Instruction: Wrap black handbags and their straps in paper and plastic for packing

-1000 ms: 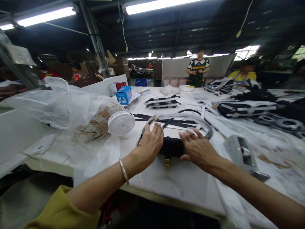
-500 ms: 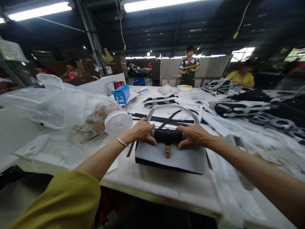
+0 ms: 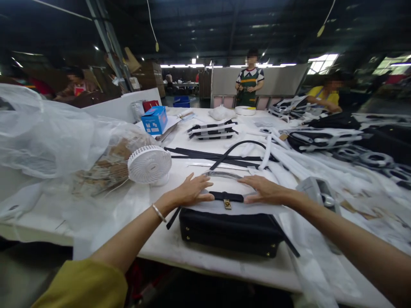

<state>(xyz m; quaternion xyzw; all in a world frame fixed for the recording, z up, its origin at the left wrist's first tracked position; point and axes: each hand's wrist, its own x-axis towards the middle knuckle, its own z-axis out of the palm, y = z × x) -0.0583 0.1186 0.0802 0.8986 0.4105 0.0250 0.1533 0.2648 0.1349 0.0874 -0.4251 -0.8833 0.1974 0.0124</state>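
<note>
A black handbag [image 3: 229,231] lies in front of me on the table, its base with small gold studs facing me. A whitish covering sheet [image 3: 205,208] lies over its upper face, around a black strap with a gold clasp [image 3: 227,204]. Behind that, the wrapped handle [image 3: 221,174] arches up. My left hand [image 3: 194,191] is at the bag's upper left, fingers apart. At the upper right is my right hand [image 3: 265,190], also with fingers spread. Both seem to rest on the covering; exact contact is hard to make out.
A white fan [image 3: 150,166] and a blue box [image 3: 154,120] stand to the left, beside a large clear plastic bag [image 3: 58,132]. Black straps [image 3: 205,155] lie beyond the handbag. A grey tape dispenser [image 3: 316,192] and white strips are on the right. Co-workers are farther back.
The handbag has tipped back, so its black base now shows towards me. My hands have loosened from the rolled black part, and their fingers have spread. The view has shifted slightly.
</note>
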